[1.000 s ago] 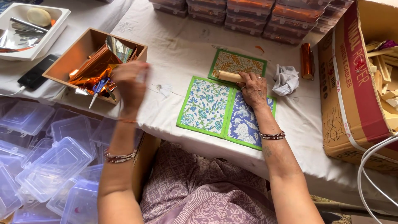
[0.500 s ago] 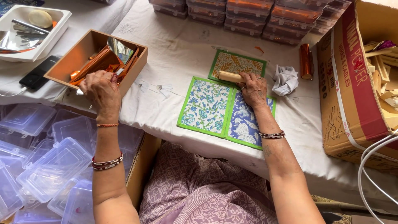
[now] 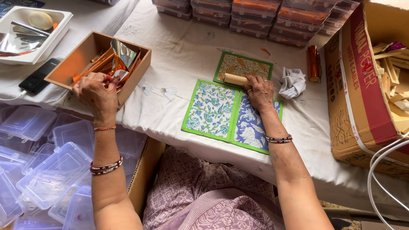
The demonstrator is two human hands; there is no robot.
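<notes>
Left hand closed on shiny foil sheets inside the wooden box, at 10 o'clock. Right hand gripped around a wooden roller, laid across patterned mats, at centre.

1. At your far left, a white tray holds a pale oval piece and metal strips.
2. Just beside it, a black phone lies on the table, which is draped in white cloth.
3. Along the far edge you see stacked clear boxes with orange contents.
4. A crumpled white cloth lies next to a small copper-coloured roll.
5. On your right stands a big cardboard carton of wooden pieces, with white cables looping beside it.
6. Below left, empty clear plastic containers are piled up.
</notes>
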